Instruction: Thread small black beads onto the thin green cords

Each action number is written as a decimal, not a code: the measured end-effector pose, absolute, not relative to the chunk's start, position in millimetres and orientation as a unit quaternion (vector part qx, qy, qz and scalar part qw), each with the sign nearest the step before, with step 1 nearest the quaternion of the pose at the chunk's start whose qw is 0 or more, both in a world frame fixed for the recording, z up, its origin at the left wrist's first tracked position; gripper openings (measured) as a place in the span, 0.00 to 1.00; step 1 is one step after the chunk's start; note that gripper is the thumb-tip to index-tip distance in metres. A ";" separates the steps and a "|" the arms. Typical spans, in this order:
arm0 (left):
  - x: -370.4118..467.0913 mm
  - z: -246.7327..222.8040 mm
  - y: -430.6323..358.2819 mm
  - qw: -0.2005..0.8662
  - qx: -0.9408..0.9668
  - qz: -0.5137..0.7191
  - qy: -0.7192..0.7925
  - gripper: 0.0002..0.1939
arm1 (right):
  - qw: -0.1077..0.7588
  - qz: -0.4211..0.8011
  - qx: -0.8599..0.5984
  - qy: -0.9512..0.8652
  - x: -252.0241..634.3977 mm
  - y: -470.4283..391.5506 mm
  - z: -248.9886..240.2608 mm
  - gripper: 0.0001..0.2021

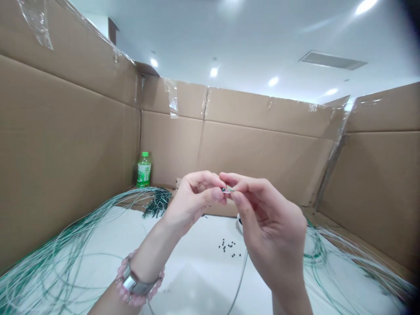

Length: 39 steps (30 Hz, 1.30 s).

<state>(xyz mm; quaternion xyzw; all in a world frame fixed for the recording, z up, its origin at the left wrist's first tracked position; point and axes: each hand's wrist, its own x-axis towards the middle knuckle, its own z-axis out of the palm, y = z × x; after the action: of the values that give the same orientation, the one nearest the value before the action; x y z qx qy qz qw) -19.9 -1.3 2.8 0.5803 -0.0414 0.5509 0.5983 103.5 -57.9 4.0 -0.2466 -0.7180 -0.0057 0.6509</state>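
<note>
Both hands meet above the white table, fingertips almost touching. My left hand (197, 192) is closed in a pinch on a small dark piece (223, 190), too small to name. Facing it, my right hand (269, 218) pinches the thin wire ends (229, 190), which look green and white. Whether the wire ends sit inside the dark piece, I cannot tell. Below the right hand a pale cable (242, 275) runs down toward the table's near edge. Several tiny black pieces (229, 247) lie scattered on the table under the hands.
Cardboard walls (262, 148) enclose the table (193, 258). Long green and white wires (65, 245) spread along the left, their dark ends bunched (158, 202) at the back. More wires (318, 253) lie at right. A green bottle (143, 169) stands in the back left corner; a white container (239, 223) is partly hidden.
</note>
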 end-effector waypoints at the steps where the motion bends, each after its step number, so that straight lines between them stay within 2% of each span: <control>1: -20.4 3.1 -1.5 0.593 0.583 0.553 -0.041 0.04 | 0.651 -0.001 -0.246 -0.718 103.6 -57.3 3.6 0.07; 11: -21.3 6.8 -1.8 0.557 0.595 0.580 -0.005 0.05 | 0.650 0.003 -0.255 -0.716 102.8 -55.3 5.3 0.06; 18: -24.7 5.5 -5.5 0.368 0.651 0.663 0.034 0.04 | 0.596 -0.118 -0.304 -0.734 105.8 -57.9 9.4 0.05; 22: -25.3 7.7 -10.5 0.295 0.666 0.685 0.035 0.08 | 0.597 -0.073 -0.304 -0.739 107.1 -58.6 11.6 0.04; 27: -24.9 8.6 -7.5 0.323 0.657 0.681 0.029 0.05 | 0.614 -0.013 -0.292 -0.733 106.1 -57.7 12.3 0.05; 29: -24.4 8.4 -5.1 0.347 0.647 0.678 0.026 0.03 | 0.625 -0.029 -0.277 -0.729 105.3 -54.7 10.6 0.04; 32: -23.2 8.5 -2.6 0.374 0.635 0.676 0.024 0.06 | 0.642 -0.067 -0.244 -0.724 104.3 -49.2 7.7 0.04; 39: -23.3 8.3 -1.4 0.362 0.641 0.675 0.049 0.08 | 0.639 -0.102 -0.245 -0.722 103.0 -48.5 7.6 0.06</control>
<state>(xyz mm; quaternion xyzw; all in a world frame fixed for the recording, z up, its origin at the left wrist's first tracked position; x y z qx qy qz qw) -23.3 -1.4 8.3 0.6410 0.0494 0.6750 0.3621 103.0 -48.5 7.6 -0.2446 -0.7221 -0.1021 0.6390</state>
